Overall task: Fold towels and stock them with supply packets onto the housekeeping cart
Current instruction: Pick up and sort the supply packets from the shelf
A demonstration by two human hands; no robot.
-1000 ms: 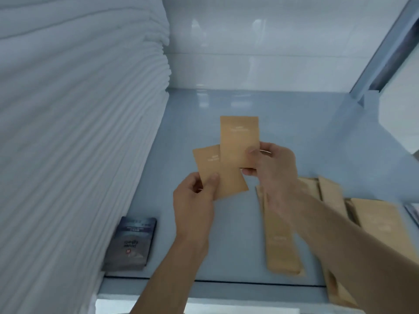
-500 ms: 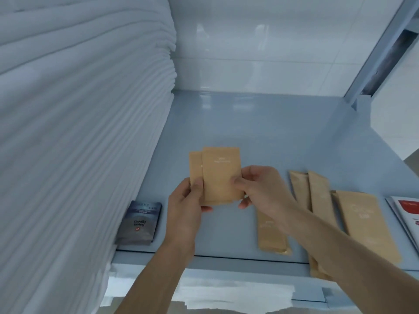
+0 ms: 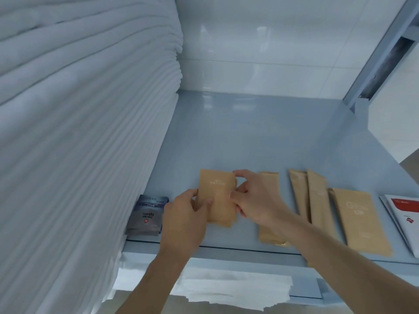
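A small stack of tan supply packets [image 3: 218,196] is held low over the blue-grey cart shelf [image 3: 260,137], squared into one pile. My left hand [image 3: 186,218] grips its left edge with the thumb on top. My right hand [image 3: 256,198] pinches its right edge, index finger at the upper corner. A tall pile of folded white towels [image 3: 79,132] fills the left side of the shelf.
Dark coffee packets [image 3: 146,216] lie against the towels near the front edge. To the right lie several long tan sachets [image 3: 315,196], a wider tan packet [image 3: 360,220] and white-and-red packets [image 3: 405,214]. White folded cloth [image 3: 226,288] shows on the level below.
The two fanned tan packets have been slid together into one aligned pile. Both hands have come down with it toward the shelf, close to the front edge.
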